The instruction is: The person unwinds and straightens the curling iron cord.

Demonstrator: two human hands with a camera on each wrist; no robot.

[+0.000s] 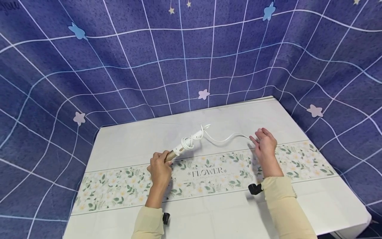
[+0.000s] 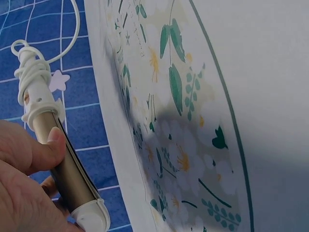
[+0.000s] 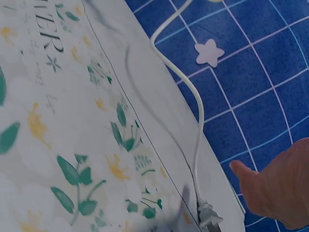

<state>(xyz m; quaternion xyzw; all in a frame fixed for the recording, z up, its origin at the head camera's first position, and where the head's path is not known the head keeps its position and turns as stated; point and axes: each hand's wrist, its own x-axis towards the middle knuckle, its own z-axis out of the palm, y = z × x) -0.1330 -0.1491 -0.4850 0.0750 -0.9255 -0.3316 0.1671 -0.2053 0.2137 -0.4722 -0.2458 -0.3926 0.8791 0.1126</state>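
Note:
My left hand grips a curling iron by its gold-brown barrel, the thumb lying along the barrel in the left wrist view. Its white handle points away to the right, with loops of white cord wound round it. From the handle end the loose cord runs in a curve towards my right hand. This hand has its fingers spread beside the cord's end. In the right wrist view the plug shows apart from the visible part of that hand.
A white cloth with a flowered band and the word FLOWER covers the table. Blue curtains with a grid of lines and stars hang behind the table and at both sides. Small black wrist cameras sit by the sleeves.

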